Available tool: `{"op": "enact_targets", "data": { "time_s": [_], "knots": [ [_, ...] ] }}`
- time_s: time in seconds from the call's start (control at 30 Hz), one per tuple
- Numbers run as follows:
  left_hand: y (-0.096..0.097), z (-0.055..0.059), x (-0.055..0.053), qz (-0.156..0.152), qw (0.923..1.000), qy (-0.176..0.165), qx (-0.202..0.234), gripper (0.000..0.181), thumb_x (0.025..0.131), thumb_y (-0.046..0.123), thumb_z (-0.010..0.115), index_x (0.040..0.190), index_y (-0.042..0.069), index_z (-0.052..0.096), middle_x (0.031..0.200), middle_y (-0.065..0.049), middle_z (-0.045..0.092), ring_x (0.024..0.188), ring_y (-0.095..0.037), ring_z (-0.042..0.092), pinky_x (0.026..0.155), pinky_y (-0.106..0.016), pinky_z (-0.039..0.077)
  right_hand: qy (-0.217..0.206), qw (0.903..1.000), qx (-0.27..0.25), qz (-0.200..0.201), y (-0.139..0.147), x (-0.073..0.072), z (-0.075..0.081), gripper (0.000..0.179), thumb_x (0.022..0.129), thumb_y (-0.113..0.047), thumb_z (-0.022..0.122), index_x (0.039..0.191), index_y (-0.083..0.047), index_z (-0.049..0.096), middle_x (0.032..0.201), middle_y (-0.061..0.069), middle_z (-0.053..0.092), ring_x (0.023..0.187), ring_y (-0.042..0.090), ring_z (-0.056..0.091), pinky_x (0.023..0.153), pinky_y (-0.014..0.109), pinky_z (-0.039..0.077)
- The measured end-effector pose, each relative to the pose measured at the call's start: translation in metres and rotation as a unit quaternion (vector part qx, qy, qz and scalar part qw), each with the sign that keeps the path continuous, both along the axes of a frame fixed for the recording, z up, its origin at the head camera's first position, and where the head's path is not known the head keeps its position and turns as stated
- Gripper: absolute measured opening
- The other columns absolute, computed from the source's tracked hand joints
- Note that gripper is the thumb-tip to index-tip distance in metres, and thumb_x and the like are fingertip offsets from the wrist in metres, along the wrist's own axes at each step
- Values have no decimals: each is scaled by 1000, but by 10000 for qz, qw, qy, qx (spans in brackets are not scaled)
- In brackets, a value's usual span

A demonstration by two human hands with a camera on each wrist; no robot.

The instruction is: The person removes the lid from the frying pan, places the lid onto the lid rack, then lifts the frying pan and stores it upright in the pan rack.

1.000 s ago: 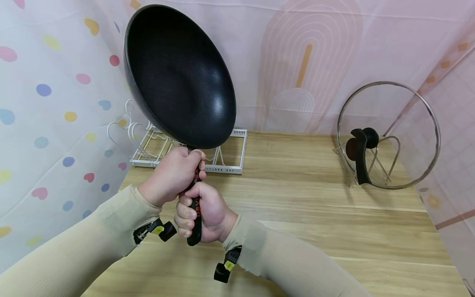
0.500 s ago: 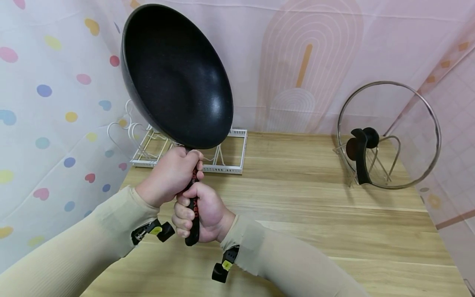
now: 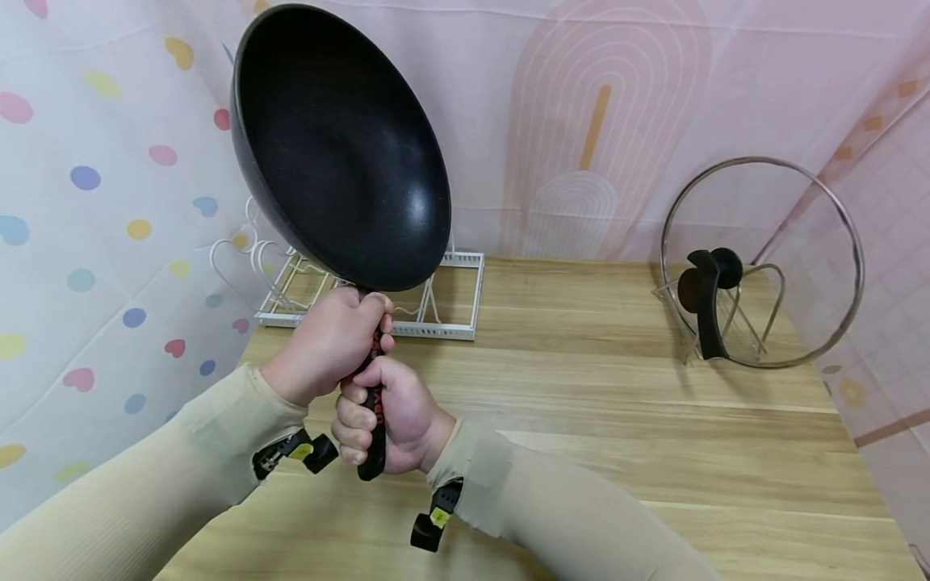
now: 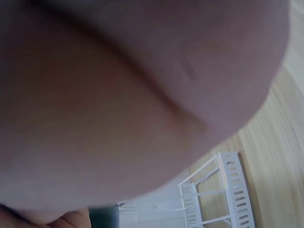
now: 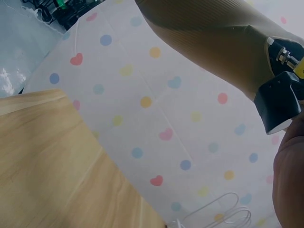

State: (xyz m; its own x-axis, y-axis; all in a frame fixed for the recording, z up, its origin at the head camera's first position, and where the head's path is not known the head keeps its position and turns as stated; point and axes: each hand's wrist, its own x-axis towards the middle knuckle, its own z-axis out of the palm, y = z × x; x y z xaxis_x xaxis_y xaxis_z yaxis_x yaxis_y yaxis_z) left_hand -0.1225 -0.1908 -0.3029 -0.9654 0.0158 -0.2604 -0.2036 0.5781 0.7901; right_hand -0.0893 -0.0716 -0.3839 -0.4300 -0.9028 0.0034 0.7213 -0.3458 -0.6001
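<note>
A deep black frying pan [image 3: 341, 153] is held up in the air, tilted so its dark inside faces me, its bowl overlapping the white rack in the head view. My left hand [image 3: 327, 343] grips the upper part of its black handle [image 3: 373, 444], just under the bowl. Lower down, my right hand [image 3: 400, 415] wraps its fingers round the same handle, which carries red lettering. In the left wrist view the left hand [image 4: 118, 104] fills most of the picture and hides the pan's grip. The right wrist view shows part of the left hand [image 5: 290, 175] at its edge.
A white wire rack [image 3: 458, 331] with a slotted frame lies at the back left of the wooden table [image 3: 581, 452]. On the right, a glass lid [image 3: 846, 218] with a black knob stands upright in a small wire stand [image 3: 777, 294]. Patterned cloths [image 3: 94, 242] hang behind.
Both hands and the pan have drifted slightly to the left, holding the same tilt and the same grips. The rack and lid stay where they were.
</note>
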Motion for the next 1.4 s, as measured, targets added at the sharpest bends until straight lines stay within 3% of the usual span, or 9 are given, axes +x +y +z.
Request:
{"op": "enact_targets", "data": {
  "time_s": [0.5, 1.4],
  "knots": [
    [-5, -1, 0, -45, 9996, -53, -271, 42, 106, 26, 35, 81, 7, 63, 69, 1, 66, 67, -21, 62, 62, -33, 50, 4, 9999, -152, 30, -6, -1, -4, 27, 88, -23, 23, 63, -24, 34, 46, -13, 39, 45, 6, 37, 48, 23, 35],
    [-6, 2, 0, -130, 9950, 338, -932, 46, 106, 25, 34, 75, 9, 64, 67, 2, 67, 68, -21, 63, 69, -34, 49, 24, 9994, -329, 140, -11, -4, -7, 27, 87, -24, 23, 63, -24, 33, 47, -13, 37, 45, 7, 35, 49, 24, 32]
  ]
}}
